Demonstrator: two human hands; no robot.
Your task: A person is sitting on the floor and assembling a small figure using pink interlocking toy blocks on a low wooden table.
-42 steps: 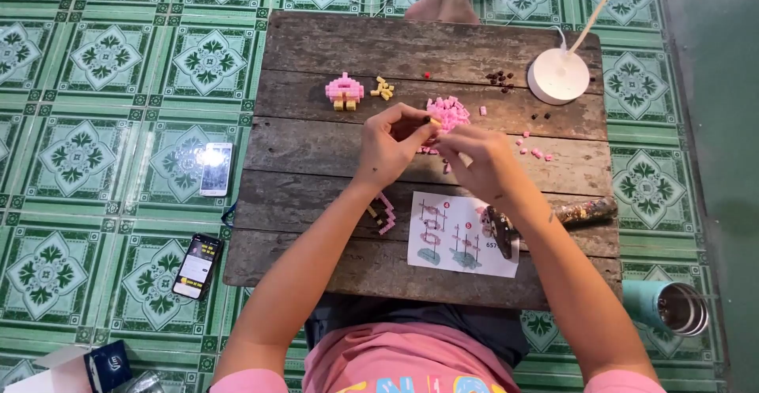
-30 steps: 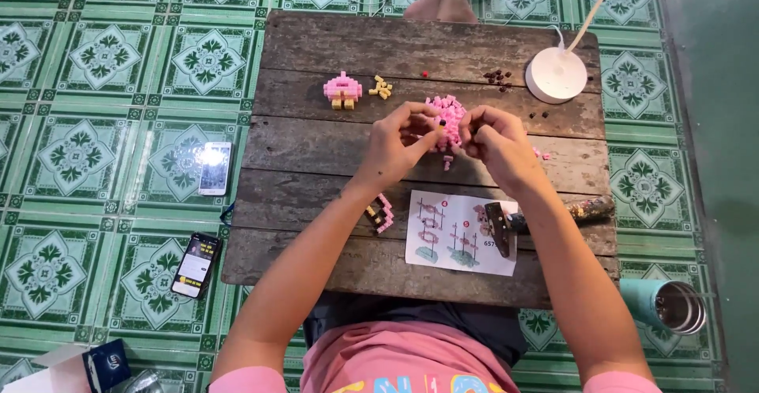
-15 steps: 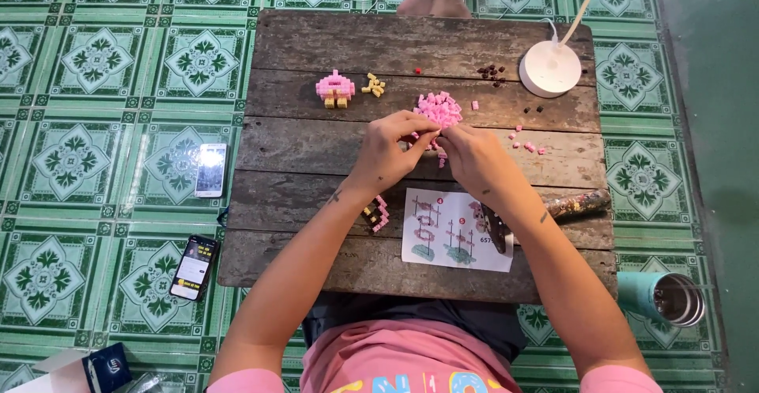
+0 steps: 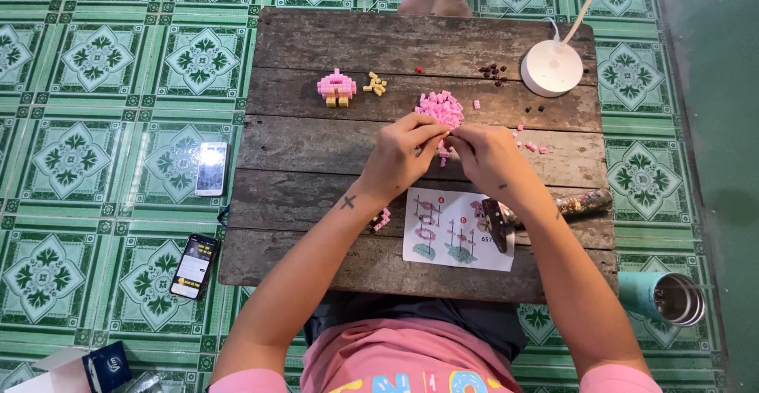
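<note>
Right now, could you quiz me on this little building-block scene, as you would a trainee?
1. True or false: the left hand and right hand meet at the pink block cluster.
2. What lies under the right forearm on the wooden table? A) instruction sheet B) a plate C) scissors
3. Fill in: the small pink figure stands beside loose ____ blocks.

Key: 1 true; 2 A; 3 yellow.
</note>
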